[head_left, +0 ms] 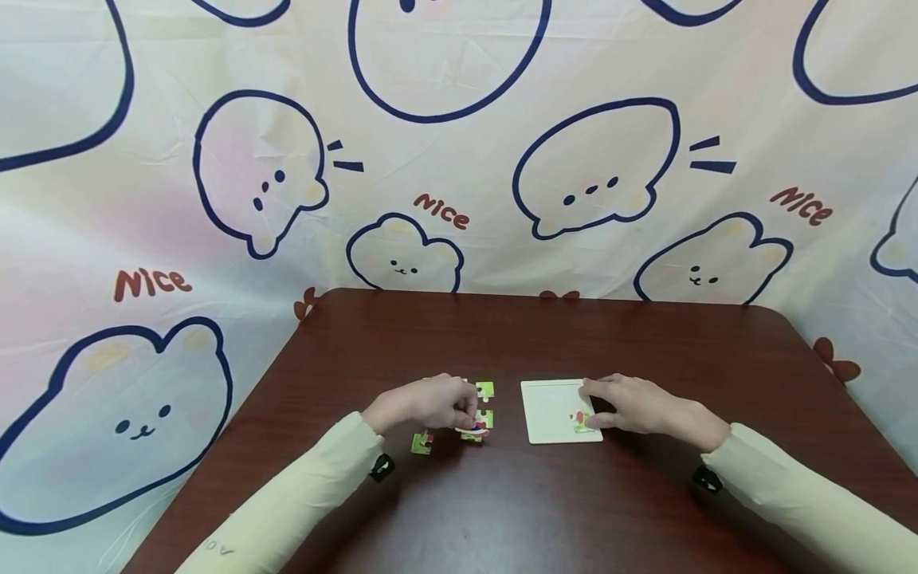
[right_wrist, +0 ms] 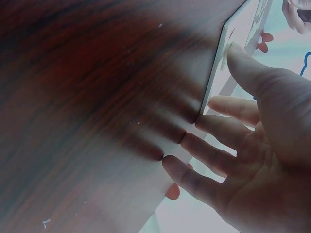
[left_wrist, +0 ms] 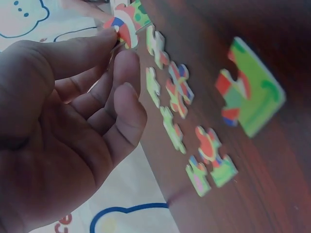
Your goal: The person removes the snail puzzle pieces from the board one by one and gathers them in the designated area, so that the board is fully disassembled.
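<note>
My left hand [head_left: 441,401] pinches a colourful jigsaw piece [left_wrist: 125,30] between thumb and forefinger, above other pieces on the table. My right hand [head_left: 638,402] is at the right side of a square white puzzle board [head_left: 548,410]. Its thumb rests on the board, by a green and red piece [head_left: 582,425] lying in the lower right corner. In the right wrist view the other fingers [right_wrist: 192,182] are spread fairly straight, their tips at the board's edge and the tabletop.
Several loose jigsaw pieces lie left of the board, among them a green corner piece [head_left: 421,445] nearest the body and another green piece [head_left: 486,390] farther back. They lie on a dark brown table [head_left: 459,510]. A cartoon-printed cloth [head_left: 430,159] hangs behind it.
</note>
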{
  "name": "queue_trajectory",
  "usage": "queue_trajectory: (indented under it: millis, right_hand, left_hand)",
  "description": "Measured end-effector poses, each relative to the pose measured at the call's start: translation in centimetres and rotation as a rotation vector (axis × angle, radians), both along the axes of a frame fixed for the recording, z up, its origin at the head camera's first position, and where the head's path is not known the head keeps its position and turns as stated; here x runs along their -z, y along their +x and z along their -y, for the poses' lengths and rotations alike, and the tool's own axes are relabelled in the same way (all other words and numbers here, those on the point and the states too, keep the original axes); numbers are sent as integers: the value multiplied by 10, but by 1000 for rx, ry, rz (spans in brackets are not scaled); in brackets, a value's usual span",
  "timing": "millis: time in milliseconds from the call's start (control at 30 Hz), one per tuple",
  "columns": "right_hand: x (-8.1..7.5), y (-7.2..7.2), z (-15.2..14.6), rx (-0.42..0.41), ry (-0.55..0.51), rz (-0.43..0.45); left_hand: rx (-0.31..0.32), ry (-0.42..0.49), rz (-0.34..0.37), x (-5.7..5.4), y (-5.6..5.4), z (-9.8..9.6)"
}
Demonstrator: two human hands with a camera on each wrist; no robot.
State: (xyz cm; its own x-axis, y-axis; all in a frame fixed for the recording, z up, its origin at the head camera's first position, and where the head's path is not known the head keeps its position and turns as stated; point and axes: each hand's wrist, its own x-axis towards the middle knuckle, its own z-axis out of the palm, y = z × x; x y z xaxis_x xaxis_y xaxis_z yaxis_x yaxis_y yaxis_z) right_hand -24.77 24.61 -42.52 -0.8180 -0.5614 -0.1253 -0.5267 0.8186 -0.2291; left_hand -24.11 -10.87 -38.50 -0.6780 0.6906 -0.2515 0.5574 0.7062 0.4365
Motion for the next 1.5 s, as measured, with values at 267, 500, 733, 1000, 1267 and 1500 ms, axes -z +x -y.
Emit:
queue_trajectory:
  millis: [267, 500, 733, 1000, 1267, 1500]
  right_hand:
    - [2, -1, -1, 5, 10, -2]
    - [2, -2, -2, 5, 6, -2]
    - [1, -1, -2, 0, 1, 7]
    - [0, -1, -1, 8, 10, 6]
    - [2, 0, -1, 8, 9, 4]
    - [3, -1, 0, 6, 6, 5]
  left_hand:
    - [3, -16, 89, 8, 4, 15]
    - [-12, -61, 87, 12, 3, 19]
    - [-16, -72, 64, 17, 1, 20]
    - [-38, -76, 34, 18, 3, 19]
    - [-23, -78, 17, 19, 1, 16]
    - [-34, -15, -19, 10, -9, 12]
